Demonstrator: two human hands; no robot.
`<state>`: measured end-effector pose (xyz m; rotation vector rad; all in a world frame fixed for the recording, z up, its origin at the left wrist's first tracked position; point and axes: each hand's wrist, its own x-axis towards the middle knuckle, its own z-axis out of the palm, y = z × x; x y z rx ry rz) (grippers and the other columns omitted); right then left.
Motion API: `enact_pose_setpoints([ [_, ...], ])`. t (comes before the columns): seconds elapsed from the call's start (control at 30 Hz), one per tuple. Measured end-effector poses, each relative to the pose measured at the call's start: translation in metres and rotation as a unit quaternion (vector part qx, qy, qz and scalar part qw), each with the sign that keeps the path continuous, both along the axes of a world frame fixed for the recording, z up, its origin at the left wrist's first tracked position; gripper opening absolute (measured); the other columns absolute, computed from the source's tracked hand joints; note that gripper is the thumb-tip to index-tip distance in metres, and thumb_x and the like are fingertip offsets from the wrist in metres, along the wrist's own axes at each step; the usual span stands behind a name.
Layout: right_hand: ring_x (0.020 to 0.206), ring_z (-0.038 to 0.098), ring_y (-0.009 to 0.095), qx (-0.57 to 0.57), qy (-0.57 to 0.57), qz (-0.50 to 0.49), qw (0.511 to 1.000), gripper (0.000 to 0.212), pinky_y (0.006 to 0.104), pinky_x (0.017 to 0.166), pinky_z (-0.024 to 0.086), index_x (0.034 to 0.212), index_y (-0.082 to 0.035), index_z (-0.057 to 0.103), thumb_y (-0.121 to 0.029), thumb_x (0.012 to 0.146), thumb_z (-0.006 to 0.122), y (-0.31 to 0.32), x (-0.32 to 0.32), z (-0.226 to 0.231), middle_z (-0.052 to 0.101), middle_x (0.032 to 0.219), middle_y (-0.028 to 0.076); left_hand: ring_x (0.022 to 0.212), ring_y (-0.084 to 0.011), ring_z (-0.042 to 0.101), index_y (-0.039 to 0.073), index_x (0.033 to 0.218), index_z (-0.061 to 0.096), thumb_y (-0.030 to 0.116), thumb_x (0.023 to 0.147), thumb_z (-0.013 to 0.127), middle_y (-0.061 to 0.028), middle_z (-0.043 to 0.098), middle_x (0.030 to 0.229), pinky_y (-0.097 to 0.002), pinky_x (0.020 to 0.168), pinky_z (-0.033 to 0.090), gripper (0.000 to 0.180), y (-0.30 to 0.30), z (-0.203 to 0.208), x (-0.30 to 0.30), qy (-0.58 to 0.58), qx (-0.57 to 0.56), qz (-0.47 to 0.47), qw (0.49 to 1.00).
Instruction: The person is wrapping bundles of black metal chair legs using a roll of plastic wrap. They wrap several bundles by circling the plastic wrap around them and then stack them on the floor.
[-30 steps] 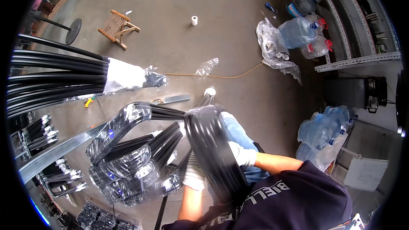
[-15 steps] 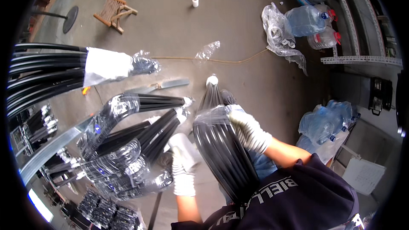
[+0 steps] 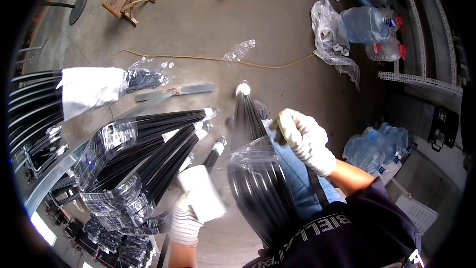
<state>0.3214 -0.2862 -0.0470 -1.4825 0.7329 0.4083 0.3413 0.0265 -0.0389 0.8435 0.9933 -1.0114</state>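
White roll (image 3: 204, 191) in left fingers (image 3: 185, 201) (gloved), away from right fingers (image 3: 291, 125)

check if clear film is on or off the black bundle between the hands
On: clear film lies across the black bundle, showing as a creased, shiny band. Whether it goes fully round underneath, I cannot tell.

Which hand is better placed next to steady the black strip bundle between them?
Probably the right hand: it appears nearer the black strip bundle, while the left hand holds a white roll.
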Motion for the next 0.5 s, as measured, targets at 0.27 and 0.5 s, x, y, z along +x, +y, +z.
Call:
enact_pose_setpoints([
  [0.27,0.077,0.059,0.025,0.156,-0.333,0.241,0.898,0.035,0.0311,0.073,0.045,0.092,-0.008,0.065,-0.036,0.091,0.044,0.012,0.027,-0.042,0.062,0.08,0.011,0.081,-0.0238,0.057,0.0,0.116,0.044,0.048,0.064,0.073,-0.0127,0.054,0.095,-0.0359,0.068,0.052,0.076,-0.044,0.016,0.025,-0.061,-0.013,-0.035,0.997],
  [0.5,0.072,0.058,0.028,0.081,-0.363,0.245,0.895,0.034,0.0321,0.067,0.046,0.083,-0.008,0.063,-0.036,0.09,0.046,0.015,0.024,-0.047,0.061,0.076,0.011,0.067,-0.0207,0.053,-0.002,0.109,0.046,0.048,0.065,0.072,-0.0106,0.052,0.084,-0.0341,0.057,0.046,0.071,-0.052,0.019,0.037,-0.073,-0.066,-0.03,0.995],
])
